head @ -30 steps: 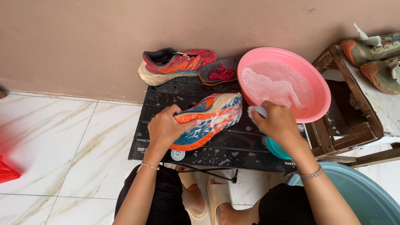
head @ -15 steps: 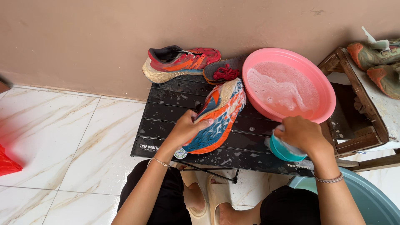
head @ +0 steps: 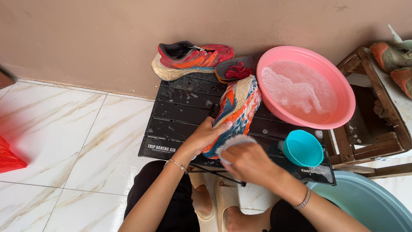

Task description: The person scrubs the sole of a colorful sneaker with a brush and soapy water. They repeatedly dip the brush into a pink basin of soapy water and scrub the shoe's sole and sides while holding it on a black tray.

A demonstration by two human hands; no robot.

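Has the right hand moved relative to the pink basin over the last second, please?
Yes. The right hand has come away from the pink basin rim, down and towards the person, to the heel of the shoe held by the left hand.

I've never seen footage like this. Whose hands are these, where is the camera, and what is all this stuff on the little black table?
There is no machine here: the camera sits on a person's head and looks down, so both hands are that person's own. The left hand grips an orange and blue running shoe that rests on a low black slatted table. The right hand holds a pale cloth or sponge against the shoe's near end; which of the two it is I cannot tell. Also on the table are a pink basin of soapy water, a small teal cup, a second, red shoe by the wall, and a dark insole with red laces on it.
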